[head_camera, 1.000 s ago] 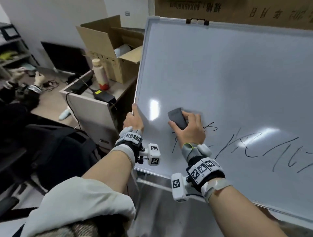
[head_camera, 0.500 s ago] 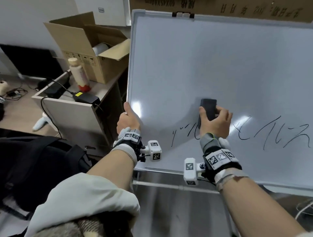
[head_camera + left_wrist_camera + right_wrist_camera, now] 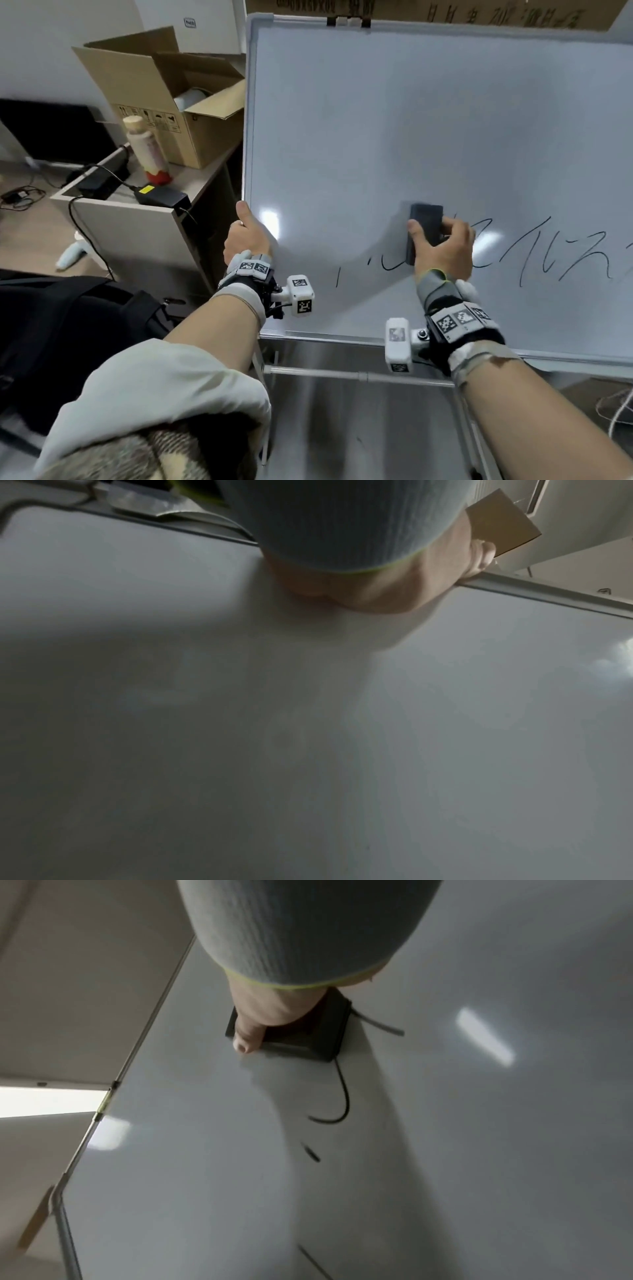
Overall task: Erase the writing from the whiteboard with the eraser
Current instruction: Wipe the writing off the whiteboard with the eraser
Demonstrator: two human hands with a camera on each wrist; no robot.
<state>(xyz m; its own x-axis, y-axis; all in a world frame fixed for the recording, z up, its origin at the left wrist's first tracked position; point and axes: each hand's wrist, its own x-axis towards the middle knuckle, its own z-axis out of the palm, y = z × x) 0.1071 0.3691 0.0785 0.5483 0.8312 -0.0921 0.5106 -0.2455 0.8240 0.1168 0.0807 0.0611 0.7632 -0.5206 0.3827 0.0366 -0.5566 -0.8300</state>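
Note:
A large whiteboard [image 3: 428, 113] [image 3: 308, 723] [image 3: 479, 1123] stands upright before me. Black writing [image 3: 565, 253] runs along its lower part, with short leftover strokes [image 3: 359, 270] [image 3: 339, 1096] at the left. My right hand [image 3: 442, 246] [image 3: 274, 1010] grips a dark rectangular eraser [image 3: 424, 222] [image 3: 308, 1034] and presses it flat on the board over the strokes. My left hand [image 3: 248, 233] [image 3: 394, 582] grips the board's left frame, thumb on the front face, fingers behind.
Left of the board stands a grey cabinet [image 3: 144, 233] bearing an open cardboard box [image 3: 164, 99], a bottle [image 3: 147, 150] and a black power adapter [image 3: 161, 197] with cables. A black bag [image 3: 68, 329] lies lower left. A metal stand rail [image 3: 342, 373] runs under the board.
My right hand has slid the eraser rightward along the writing, wiping out most of the leftmost strokes. The left hand keeps its hold on the frame. The head view has shifted.

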